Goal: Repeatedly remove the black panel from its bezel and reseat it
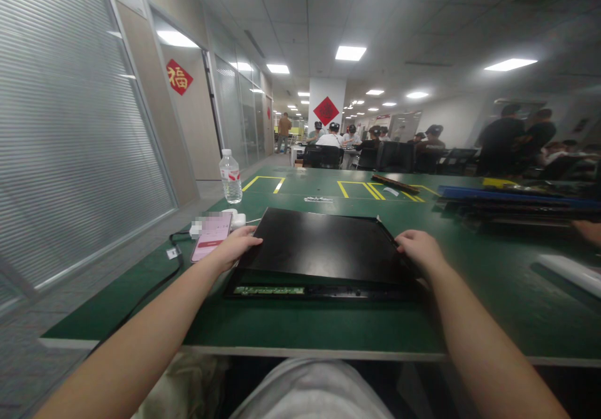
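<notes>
A flat black panel [323,243], glossy like a display screen, is in front of me above the green table. My left hand [240,245] is closed on its left edge, thumb on top and the other fingers partly hidden beyond the edge. At the right edge, my right hand [419,250] pinches the rim with bent fingers. Below the panel's near edge shows a black frame [361,292]. A narrow green circuit board [270,290] lies along the left part of that frame. Whether the panel is attached to the frame I cannot tell.
Left of the panel are a phone [212,238], a white plug [237,218], a black cable [176,262] and a water bottle [231,178]. Long strips [516,200] are stacked at right, near another person's hand [589,231] and a white bar [570,274]. Yellow tape marks the far tabletop.
</notes>
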`<state>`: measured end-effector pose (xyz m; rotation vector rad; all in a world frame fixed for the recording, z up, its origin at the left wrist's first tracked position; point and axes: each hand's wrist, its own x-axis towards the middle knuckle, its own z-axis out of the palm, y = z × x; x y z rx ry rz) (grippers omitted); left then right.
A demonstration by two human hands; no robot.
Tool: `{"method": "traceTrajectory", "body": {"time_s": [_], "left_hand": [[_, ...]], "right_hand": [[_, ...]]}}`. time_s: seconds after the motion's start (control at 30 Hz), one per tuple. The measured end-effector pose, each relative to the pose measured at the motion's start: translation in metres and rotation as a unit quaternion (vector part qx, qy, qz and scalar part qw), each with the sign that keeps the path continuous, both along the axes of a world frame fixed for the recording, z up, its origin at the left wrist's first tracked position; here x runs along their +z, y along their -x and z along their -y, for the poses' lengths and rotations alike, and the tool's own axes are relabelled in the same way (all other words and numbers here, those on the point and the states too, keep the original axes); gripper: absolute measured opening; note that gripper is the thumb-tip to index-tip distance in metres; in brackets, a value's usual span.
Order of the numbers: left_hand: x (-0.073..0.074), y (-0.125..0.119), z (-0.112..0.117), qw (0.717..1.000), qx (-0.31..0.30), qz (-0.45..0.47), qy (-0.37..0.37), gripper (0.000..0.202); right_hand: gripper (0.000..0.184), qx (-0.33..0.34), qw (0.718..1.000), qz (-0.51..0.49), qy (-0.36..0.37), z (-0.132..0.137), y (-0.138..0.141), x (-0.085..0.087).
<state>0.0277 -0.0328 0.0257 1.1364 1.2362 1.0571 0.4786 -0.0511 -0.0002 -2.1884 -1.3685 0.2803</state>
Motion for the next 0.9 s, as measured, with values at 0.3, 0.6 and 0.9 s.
{"method": "traceTrajectory", "body": {"time_s": [0.3, 0.6, 0.9], "left_hand": [[-0.0046, 0.0013, -0.004, 1.0, 0.006, -0.006, -0.014, 0.033], [-0.0031, 0.001, -0.0041, 1.0, 0.004, -0.02, -0.023, 0.033], [-0.0004, -0.001, -0.0022, 0.999, 0.018, -0.018, -0.021, 0.028]], "right_hand": [[0.023, 0.003, 1.0, 0.007, -0.011, 0.0004, 0.0001, -0.0003], [0.024, -0.001, 1.0, -0.001, 0.007, 0.001, 0.0004, 0.0018], [0.023, 0.001, 1.0, -0.012, -0.001, -0.0024, -0.0052, -0.0031]]}}
